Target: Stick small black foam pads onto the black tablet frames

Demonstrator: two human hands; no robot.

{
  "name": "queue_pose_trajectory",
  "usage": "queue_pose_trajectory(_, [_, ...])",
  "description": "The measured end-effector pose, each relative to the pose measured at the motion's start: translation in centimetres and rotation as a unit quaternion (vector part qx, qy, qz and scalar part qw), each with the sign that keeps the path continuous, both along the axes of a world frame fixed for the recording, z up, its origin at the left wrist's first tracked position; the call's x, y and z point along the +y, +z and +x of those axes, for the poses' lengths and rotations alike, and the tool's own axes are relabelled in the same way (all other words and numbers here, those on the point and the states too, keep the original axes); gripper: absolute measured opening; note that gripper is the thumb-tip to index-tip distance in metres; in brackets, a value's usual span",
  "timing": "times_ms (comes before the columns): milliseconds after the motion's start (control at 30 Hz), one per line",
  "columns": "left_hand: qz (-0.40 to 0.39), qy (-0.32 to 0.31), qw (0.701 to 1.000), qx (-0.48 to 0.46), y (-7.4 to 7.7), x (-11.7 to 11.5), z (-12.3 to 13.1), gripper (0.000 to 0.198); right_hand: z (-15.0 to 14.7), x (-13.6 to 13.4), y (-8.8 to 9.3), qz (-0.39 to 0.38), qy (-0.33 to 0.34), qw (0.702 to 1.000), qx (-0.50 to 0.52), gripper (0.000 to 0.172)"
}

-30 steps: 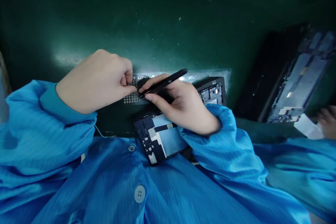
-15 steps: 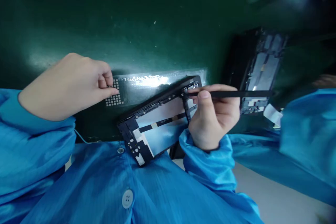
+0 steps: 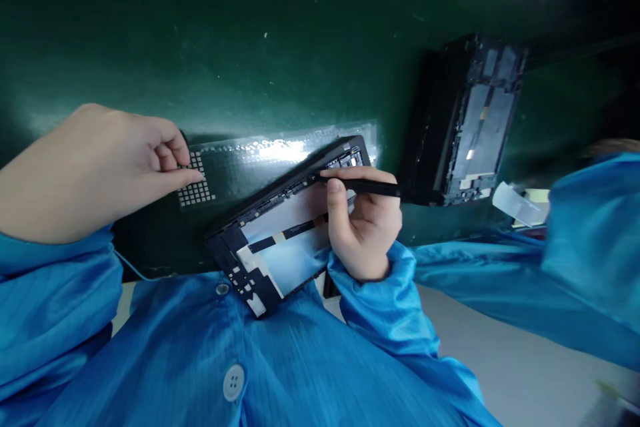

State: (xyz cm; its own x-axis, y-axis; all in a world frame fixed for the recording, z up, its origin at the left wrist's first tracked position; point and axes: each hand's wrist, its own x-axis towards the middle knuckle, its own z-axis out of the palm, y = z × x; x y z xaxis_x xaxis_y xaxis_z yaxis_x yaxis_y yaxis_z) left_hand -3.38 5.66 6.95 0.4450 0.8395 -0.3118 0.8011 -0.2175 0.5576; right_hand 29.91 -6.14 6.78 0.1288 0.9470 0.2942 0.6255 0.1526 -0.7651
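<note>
My left hand [image 3: 125,167] is closed in a pinch at the left end of a clear sheet [image 3: 235,167] that bears rows of small pale squares [image 3: 197,193]. What its fingertips grip is too small to tell. Black tweezers [image 3: 373,187] are in my right hand [image 3: 365,223], their tip over the upper edge of a dark device frame [image 3: 295,193]. The frame lies tilted near my body, partly over the clear sheet, with its inner side of silvery panels and a black strip facing up. My right hand covers part of its right end.
A stack of similar dark frames [image 3: 483,127] stands on the green table [image 3: 200,27] to the right. Beyond it are a white slip [image 3: 517,203] and another person's blue sleeve [image 3: 595,240]. A blurred dark object lies at the top right.
The whole view has shifted, so most things appear further left. My right hand and the tweezers have moved left along the frame's upper edge. My left hand still pinches at the pale squares.
</note>
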Motion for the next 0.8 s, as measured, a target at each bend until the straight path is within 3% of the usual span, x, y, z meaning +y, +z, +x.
queue_pose_trajectory(100, [-0.013, -0.005, 1.000, 0.027, 0.9, 0.1, 0.9, 0.047, -0.9, 1.3, 2.3, -0.014, 0.039, 0.999, -0.012, 0.019])
queue_pose_trajectory(167, [-0.032, -0.003, 0.997, 0.063, 2.1, 0.3, 1.9, 0.033, -2.0, 3.2, 3.4, -0.056, 0.126, 0.990, 0.023, 0.017])
queue_pose_trajectory(267, [-0.067, 0.004, 0.994, 0.090, 3.5, 0.4, 3.1, 0.023, -4.0, 6.1, 3.5, -0.152, 0.296, 0.942, 0.045, 0.011])
queue_pose_trajectory(333, [-0.080, 0.003, 0.993, 0.088, 3.9, 0.5, 3.4, 0.023, -5.1, 7.3, 2.8, -0.191, 0.346, 0.918, 0.044, 0.011])
queue_pose_trajectory(467, [-0.086, 0.007, 0.993, 0.076, 3.5, 0.5, 3.2, 0.020, -5.9, 7.6, 1.7, -0.213, 0.355, 0.909, 0.040, 0.012])
queue_pose_trajectory(667, [-0.104, 0.035, 0.992, 0.070, 3.5, 0.3, 3.5, 0.016, -6.0, 7.1, 1.6, -0.205, 0.356, 0.911, 0.038, 0.012])
queue_pose_trajectory(800, [-0.085, 0.013, 0.993, 0.087, 3.8, 0.5, 3.3, 0.018, -6.3, 7.5, 1.6, -0.206, 0.365, 0.907, 0.051, 0.009])
